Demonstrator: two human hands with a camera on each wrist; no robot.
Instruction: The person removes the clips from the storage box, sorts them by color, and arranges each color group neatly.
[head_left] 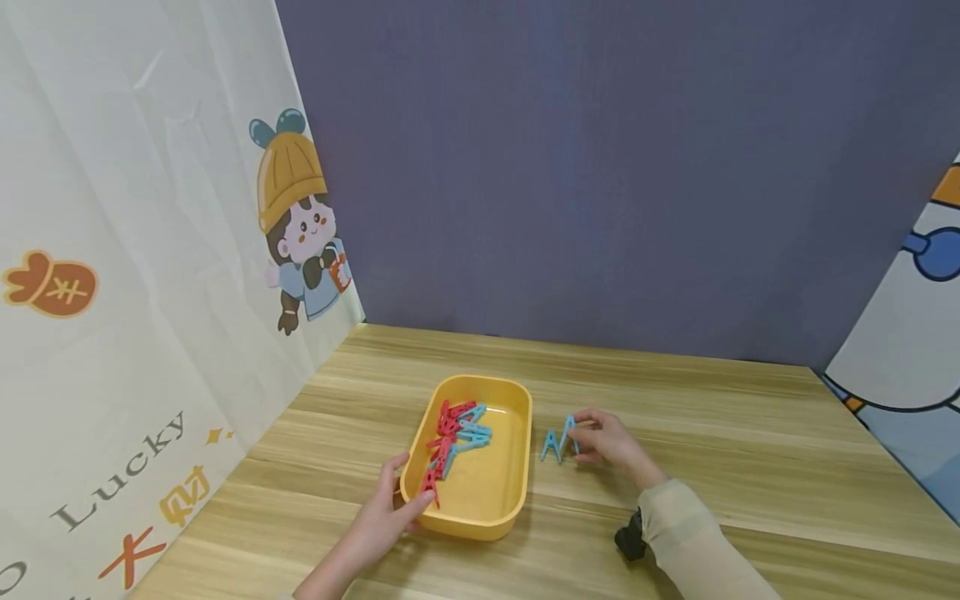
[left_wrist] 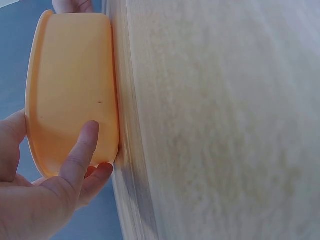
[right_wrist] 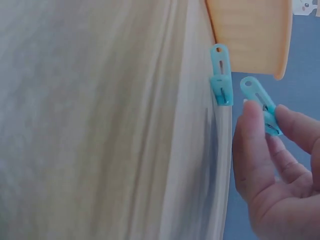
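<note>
Between the thumb and fingers of my right hand (head_left: 611, 442) is a light blue clothespin (right_wrist: 257, 94), pinched at one end. A second blue clothespin (head_left: 551, 447) stands on its legs on the table, just left of the held one. My left hand (head_left: 384, 512) grips the near left corner of a yellow plastic tub (head_left: 491, 487), thumb over the rim and fingers against the outer wall. Along the left side of the tub lie several red clothespins (head_left: 444, 454) and several blue clothespins (head_left: 474, 430) in a loose pile.
The wood-grain table (head_left: 720, 433) runs back to a dark blue-grey panel (head_left: 600, 183). On the left hangs a white printed sheet (head_left: 150, 208); another printed sheet (head_left: 900, 325) is on the right. A black device (head_left: 632, 536) sits at my right wrist.
</note>
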